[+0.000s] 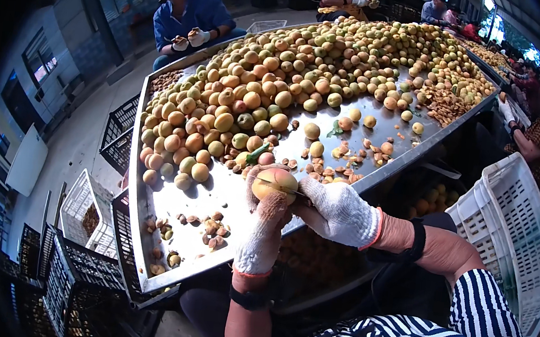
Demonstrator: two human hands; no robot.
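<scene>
My left hand [261,229], in a white knitted glove with brown-stained fingers, holds a yellow-orange apricot [277,179] above the near edge of the metal table [209,264]. My right hand [343,209], in a white glove with an orange cuff, is closed beside the fruit. A thin blade [274,184] lies across the apricot's skin and runs toward the right fingers; it looks like a small knife, its handle hidden in the glove. Just beyond my hands, pits and cut pieces [332,172] lie scattered on the table.
A large heap of apricots [251,95] covers the table's far part; apricot scraps [448,104] lie at right. White plastic crates [505,223] stand at right and left, black crates [83,280] at left. A co-worker in blue [190,18] sits at the far left; others work beyond.
</scene>
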